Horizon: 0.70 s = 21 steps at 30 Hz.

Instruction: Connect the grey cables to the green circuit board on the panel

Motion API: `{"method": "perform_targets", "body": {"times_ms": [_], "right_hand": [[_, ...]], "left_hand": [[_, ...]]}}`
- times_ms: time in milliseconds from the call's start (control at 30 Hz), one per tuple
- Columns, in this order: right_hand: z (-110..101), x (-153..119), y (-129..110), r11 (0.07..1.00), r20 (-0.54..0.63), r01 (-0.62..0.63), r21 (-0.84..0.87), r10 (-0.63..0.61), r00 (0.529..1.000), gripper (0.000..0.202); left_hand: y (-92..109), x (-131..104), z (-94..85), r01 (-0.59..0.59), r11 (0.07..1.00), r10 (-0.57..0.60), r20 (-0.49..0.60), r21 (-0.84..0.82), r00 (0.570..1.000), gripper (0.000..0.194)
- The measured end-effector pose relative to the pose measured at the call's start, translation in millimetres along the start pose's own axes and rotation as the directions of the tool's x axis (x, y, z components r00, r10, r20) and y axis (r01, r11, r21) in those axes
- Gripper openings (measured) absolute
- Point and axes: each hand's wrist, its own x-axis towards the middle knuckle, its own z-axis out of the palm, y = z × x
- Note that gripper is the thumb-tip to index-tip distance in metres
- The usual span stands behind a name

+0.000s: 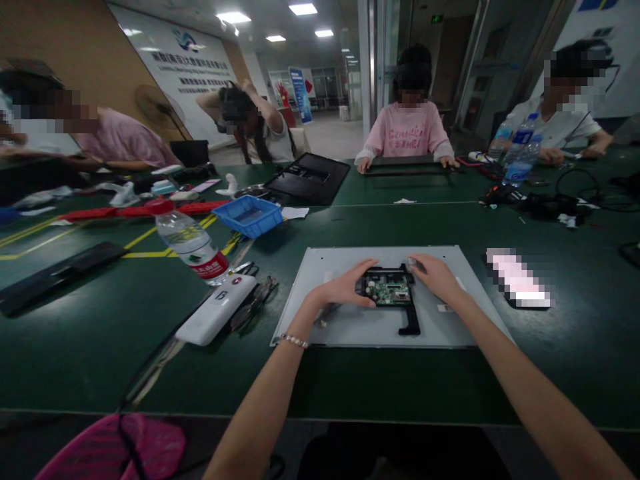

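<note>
A grey metal panel (295, 313) lies flat on the green table. On its middle rests a black plastic frame (413, 320) around a green circuit board (390, 291). My left hand (347, 285) grips the left side of the frame, thumb near its lower edge and fingers along the top. At the frame's upper right corner is my right hand (434, 275), its fingers bent together; what they hold, if anything, is too small to tell.
Left of the panel are a white power bank (219, 310), a water bottle (187, 243) and a blue tray (250, 217). A phone (517, 279) lies to the right. People sit across the green table (380, 387), near a black panel (310, 177).
</note>
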Motion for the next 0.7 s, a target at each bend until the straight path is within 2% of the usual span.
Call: {"method": "perform_targets", "body": {"times_ms": [267, 433, 567, 700], "right_hand": [[-11.1, 5.4, 1.6, 0.998, 0.067, 0.021, -0.057, -0.017, 0.998, 0.029], [-18.4, 9.5, -4.5, 0.974, 0.104, 0.086, -0.210, -0.065, 0.992, 0.026], [-18.1, 8.0, -6.9, 0.952, 0.088, 0.106, -0.287, -0.084, 0.993, 0.026], [-17.8, 5.2, -4.3, 0.964, 0.020, 0.052, -0.260, -0.048, 0.999, 0.025]], "left_hand": [[-5.0, 0.9, 4.2, -0.010, 0.997, 0.010, 0.005, 0.079, 1.000, 0.105], [-10.0, 2.2, 3.6, -0.022, 0.994, 0.021, 0.013, 0.104, 1.000, 0.102], [-8.6, 2.0, 3.9, -0.002, 0.994, 0.001, 0.016, 0.110, 1.000, 0.102], [-5.6, 2.0, 3.7, 0.008, 0.994, -0.009, 0.015, 0.109, 1.000, 0.103]]}}
